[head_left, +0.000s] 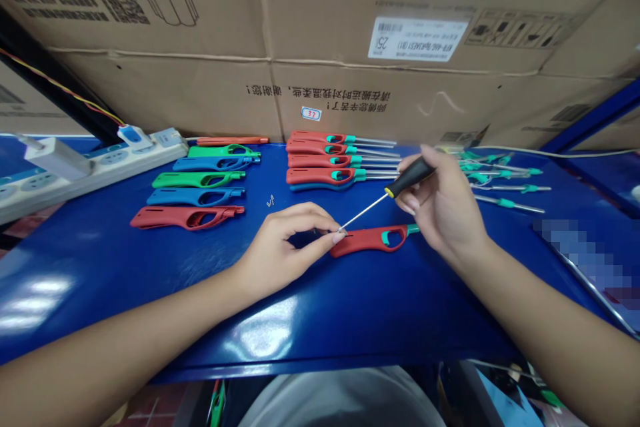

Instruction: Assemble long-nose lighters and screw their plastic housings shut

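My right hand (443, 203) is closed round the black handle of a screwdriver (411, 177), whose thin shaft slants down to the left. Thumb and fingertips of my left hand (287, 243) pinch together at the screwdriver's tip; what is between them is too small to make out. That tip meets the left end of a red gas lighter (364, 240) with a teal trigger, lying flat on the blue table. Its nozzle end is partly hidden behind my right hand. Left of centre lie a few tiny metal screws (271, 201).
Red lighters (320, 177) with metal tubes are stacked behind. Green, blue and red lighter shells (187, 217) form a column at left, near a white power strip (107, 160). Metal tubes with teal parts (515, 204) lie at right. A large cardboard box (200, 80) stands along the back.
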`<state>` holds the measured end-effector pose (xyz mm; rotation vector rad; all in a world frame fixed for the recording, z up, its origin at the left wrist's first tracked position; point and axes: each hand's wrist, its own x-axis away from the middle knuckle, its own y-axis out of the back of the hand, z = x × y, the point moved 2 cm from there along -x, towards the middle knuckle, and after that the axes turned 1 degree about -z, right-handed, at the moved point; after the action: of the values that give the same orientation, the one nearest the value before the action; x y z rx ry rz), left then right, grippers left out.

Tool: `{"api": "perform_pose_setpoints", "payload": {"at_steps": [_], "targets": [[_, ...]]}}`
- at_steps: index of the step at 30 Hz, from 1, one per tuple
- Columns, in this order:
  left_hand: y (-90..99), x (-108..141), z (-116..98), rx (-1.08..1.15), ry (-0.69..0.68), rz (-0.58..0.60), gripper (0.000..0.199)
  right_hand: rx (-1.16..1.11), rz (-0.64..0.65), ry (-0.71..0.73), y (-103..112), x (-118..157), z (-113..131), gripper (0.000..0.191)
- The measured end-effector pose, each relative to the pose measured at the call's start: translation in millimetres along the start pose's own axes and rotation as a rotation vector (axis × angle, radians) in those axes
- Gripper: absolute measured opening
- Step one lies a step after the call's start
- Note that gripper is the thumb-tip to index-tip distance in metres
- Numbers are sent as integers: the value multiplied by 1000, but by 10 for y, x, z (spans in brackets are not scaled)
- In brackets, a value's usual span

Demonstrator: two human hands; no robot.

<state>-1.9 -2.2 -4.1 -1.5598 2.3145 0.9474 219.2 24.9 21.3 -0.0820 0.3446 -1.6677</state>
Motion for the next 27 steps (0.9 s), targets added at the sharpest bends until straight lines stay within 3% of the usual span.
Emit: {"api": "perform_pose_setpoints", "payload": {"at_steps": [5, 10, 13, 17, 19, 23, 27], "targets": [[-5, 2, -6, -9, 0, 16, 6, 18, 2, -4, -8, 3, -4, 31], [-12, 27, 0, -91, 15, 41, 7, 149, 20, 130, -5, 33, 26, 33], [-26, 49, -17, -169, 2, 94, 8, 220, 155, 199, -27, 92, 82, 29], [-71, 88, -53, -214, -16, 230, 11, 259, 460, 131, -95, 217, 117, 25], [-96, 107, -66, -207, -21, 285, 10, 271, 541, 111, -125, 283, 105, 21], [-127, 122, -71, -202, -11, 334, 9, 303, 445, 160, -159, 375, 52, 41], [-134, 114, -55, -194, -16, 307, 9, 244, 333, 208, -171, 424, 15, 60]]}}
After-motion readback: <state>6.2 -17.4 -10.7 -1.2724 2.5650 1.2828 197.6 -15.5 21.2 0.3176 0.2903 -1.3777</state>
